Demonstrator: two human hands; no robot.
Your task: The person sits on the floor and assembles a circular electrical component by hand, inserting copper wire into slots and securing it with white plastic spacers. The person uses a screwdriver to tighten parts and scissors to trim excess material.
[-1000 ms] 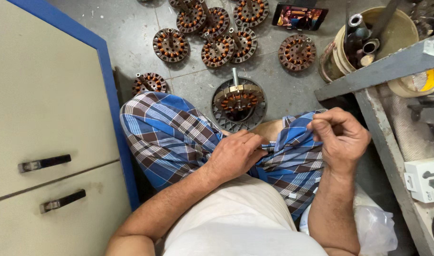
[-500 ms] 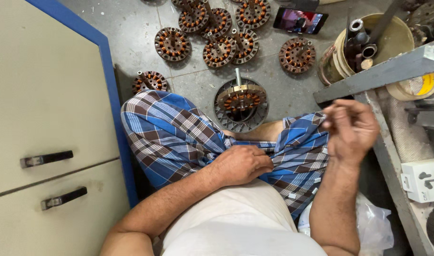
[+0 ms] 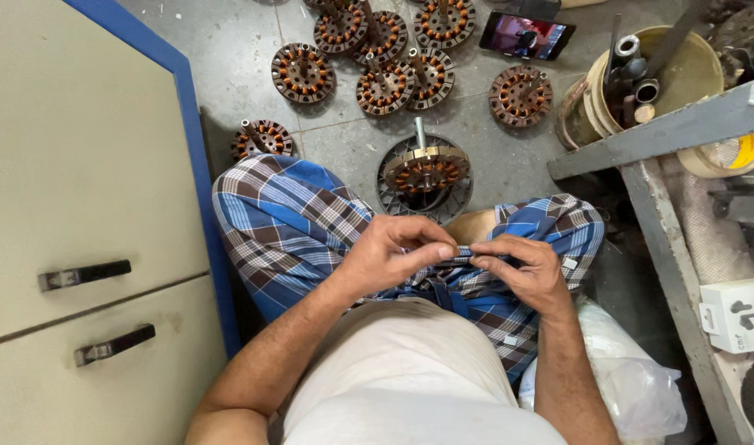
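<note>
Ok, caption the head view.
Both hands, left hand and right hand, pinch blue checked cloth above copper-wound round stators.

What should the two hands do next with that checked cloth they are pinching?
Probably pull the pinched fold snug and tuck it in at the waist. The left hand and right hand meet fingertip to fingertip on the blue checked cloth in the lap, gripping its edge, and neither reaches for the wound motor core on the floor ahead.
</note>
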